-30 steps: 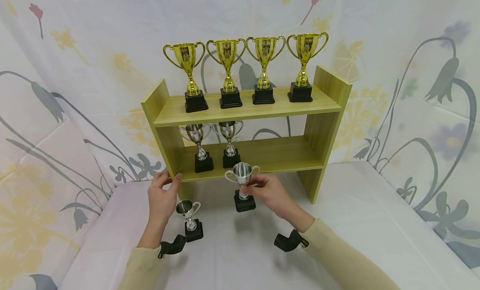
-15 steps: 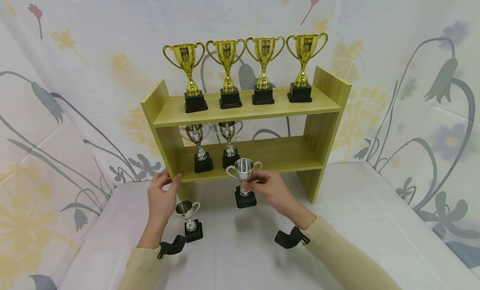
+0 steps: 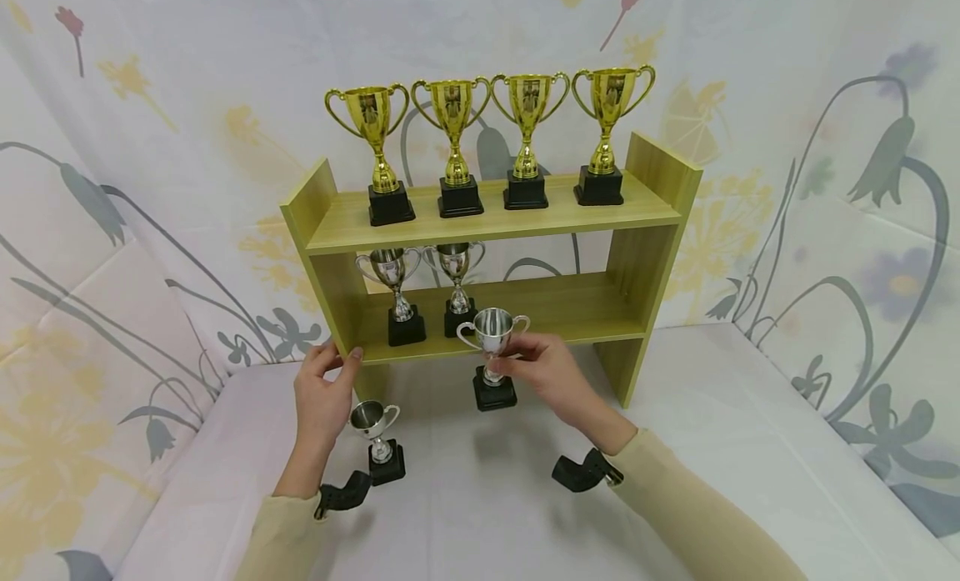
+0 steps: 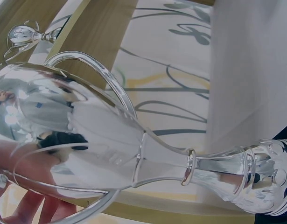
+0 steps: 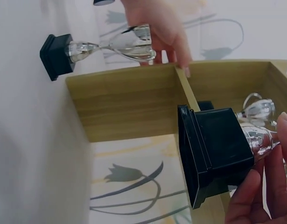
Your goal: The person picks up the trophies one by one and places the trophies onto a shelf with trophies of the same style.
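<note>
My right hand [image 3: 547, 377] pinches a small silver trophy [image 3: 492, 331] by its stem, just in front of the middle shelf's edge. The trophy is upright, its black base [image 5: 222, 140] raised off the table in the right wrist view. With thumb at the front edge and fingers along the outer side, my left hand [image 3: 322, 398] grips the left panel of the wooden shelf unit [image 3: 495, 237]. Beside that wrist another silver trophy [image 3: 386, 463] stands on the table; its cup [image 4: 87, 126] fills much of the left wrist view and part of it hides behind my hand.
Two silver trophies [image 3: 402, 314] stand at the left of the middle shelf. Several gold trophies [image 3: 528, 139] line the top shelf. The right side panel [image 3: 645, 298] bounds the unit. White cloth [image 3: 720, 414] covers the table, with a patterned cloth backdrop [image 3: 187, 147] behind.
My right hand has lifted the silver trophy slightly, moving it a little right and nearer the middle shelf. The left hand has stayed at the panel.
</note>
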`<state>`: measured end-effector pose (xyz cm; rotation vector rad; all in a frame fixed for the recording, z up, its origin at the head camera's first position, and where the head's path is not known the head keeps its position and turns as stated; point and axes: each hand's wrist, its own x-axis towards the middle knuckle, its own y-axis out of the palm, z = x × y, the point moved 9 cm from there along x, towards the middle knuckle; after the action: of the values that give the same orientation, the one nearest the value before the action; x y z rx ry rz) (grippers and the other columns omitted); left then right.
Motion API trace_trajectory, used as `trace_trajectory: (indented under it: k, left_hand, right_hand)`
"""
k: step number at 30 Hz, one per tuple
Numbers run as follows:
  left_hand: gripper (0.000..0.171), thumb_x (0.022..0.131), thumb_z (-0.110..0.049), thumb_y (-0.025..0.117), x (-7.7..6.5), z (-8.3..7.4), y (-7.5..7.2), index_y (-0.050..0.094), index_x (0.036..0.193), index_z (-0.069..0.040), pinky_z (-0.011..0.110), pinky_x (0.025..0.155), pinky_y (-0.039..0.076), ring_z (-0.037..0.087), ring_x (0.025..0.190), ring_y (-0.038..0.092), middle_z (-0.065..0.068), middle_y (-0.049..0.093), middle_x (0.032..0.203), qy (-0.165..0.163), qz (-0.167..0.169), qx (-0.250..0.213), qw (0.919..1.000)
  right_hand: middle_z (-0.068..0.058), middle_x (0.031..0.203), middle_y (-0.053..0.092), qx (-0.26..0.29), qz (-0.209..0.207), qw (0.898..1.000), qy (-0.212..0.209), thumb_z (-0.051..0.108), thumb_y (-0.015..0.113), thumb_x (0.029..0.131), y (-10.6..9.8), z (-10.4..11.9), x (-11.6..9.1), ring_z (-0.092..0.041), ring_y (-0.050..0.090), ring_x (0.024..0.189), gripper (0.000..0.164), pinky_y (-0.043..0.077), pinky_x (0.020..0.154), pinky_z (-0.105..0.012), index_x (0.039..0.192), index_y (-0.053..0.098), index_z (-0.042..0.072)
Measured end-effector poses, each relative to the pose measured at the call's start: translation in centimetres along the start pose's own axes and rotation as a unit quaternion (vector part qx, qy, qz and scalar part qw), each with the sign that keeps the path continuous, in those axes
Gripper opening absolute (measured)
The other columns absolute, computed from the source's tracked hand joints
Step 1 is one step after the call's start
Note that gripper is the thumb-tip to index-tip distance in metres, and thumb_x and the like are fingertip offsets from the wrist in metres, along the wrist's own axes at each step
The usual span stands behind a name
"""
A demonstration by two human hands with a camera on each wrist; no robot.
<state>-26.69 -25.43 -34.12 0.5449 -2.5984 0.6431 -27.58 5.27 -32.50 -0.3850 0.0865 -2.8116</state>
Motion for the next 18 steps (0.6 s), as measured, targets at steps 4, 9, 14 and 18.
trace_trajectory:
  k: [4, 9, 14, 18]
  left_hand:
    - [0.036, 0.098, -0.020, 0.062, 0.0, 0.0, 0.0, 0.066, 0.129, -0.001, 0.013, 0.071, 0.044, 0.026, 0.102, 0.058, 0.012, 0.058, 0.112, 0.000, 0.000, 0.001, 1.0000]
    - [0.036, 0.098, -0.019, 0.063, 0.0, 0.0, 0.0, 0.066, 0.129, -0.001, 0.013, 0.070, 0.044, 0.025, 0.102, 0.057, 0.012, 0.058, 0.112, 0.001, -0.002, 0.002, 1.0000]
    - [0.036, 0.098, -0.019, 0.063, -0.1, 0.0, 0.0, 0.066, 0.128, 0.000, 0.013, 0.070, 0.044, 0.026, 0.102, 0.057, 0.013, 0.059, 0.112, 0.001, -0.003, 0.002, 1.0000]
    - [0.036, 0.097, -0.019, 0.063, -0.1, -0.1, 0.0, 0.066, 0.127, 0.000, 0.015, 0.070, 0.044, 0.026, 0.102, 0.058, 0.013, 0.059, 0.111, -0.002, -0.003, 0.002, 1.0000]
  right_hand:
    - [-0.006, 0.092, 0.074, 0.000, -0.003, 1.000, -0.007, 0.001, 0.075, 0.085, -0.2, 0.4, 0.1, -0.017, 0.067, 0.089, 0.019, 0.053, 0.078, -0.029, 0.101, 0.072, -0.009]
    - [-0.007, 0.093, 0.073, 0.005, -0.004, 1.000, -0.013, 0.001, 0.074, 0.085, -0.5, 0.9, 0.2, -0.016, 0.067, 0.090, 0.022, 0.054, 0.080, -0.029, 0.104, 0.071, -0.010]
    - [-0.010, 0.095, 0.073, 0.018, -0.002, 1.000, -0.018, 0.000, 0.072, 0.087, -0.6, 1.3, 0.1, -0.017, 0.067, 0.091, 0.022, 0.054, 0.082, -0.030, 0.106, 0.069, -0.012]
    - [-0.015, 0.099, 0.072, 0.020, 0.001, 1.000, -0.023, 0.000, 0.071, 0.088, -0.8, 1.7, 0.1, -0.017, 0.067, 0.092, 0.023, 0.054, 0.084, -0.030, 0.107, 0.068, -0.013]
